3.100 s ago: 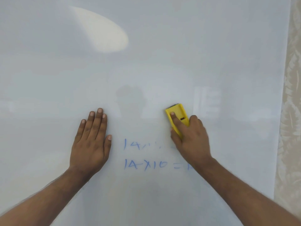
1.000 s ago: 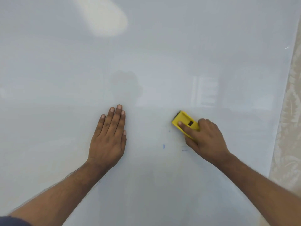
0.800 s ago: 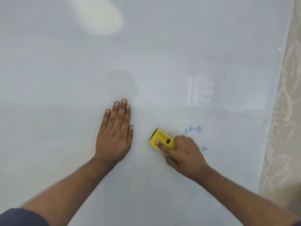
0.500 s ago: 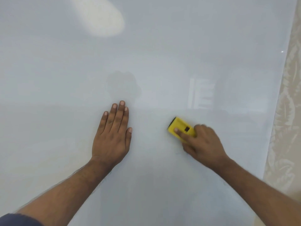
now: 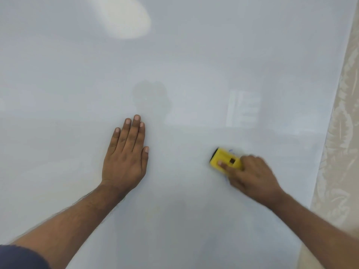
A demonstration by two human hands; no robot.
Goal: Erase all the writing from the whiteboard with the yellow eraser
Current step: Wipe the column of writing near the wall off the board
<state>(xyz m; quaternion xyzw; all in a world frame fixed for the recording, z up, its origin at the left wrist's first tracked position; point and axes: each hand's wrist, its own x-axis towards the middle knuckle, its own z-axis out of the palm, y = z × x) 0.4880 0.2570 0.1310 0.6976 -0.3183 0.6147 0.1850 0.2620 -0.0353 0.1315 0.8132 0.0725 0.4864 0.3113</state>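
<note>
The left hand (image 5: 126,158) lies flat on the glossy whiteboard (image 5: 174,65), fingers (image 5: 134,131) straight and pressed together, thumb slightly apart. The right hand (image 5: 252,177), blurred, grips one yellow eraser (image 5: 223,161), forefinger stretched along its top, and holds it against the board right of the left hand. Two bare forearms reach in. The eraser is a blocky plastic rectangle with a dark edge; faint blue marks (image 5: 230,151) show beside it.

Whiteboard (image 5: 194,65) glossy, smooth, reflective; yellow eraser (image 5: 223,161) matt plastic; curtain (image 5: 342,133) patterned cloth.
</note>
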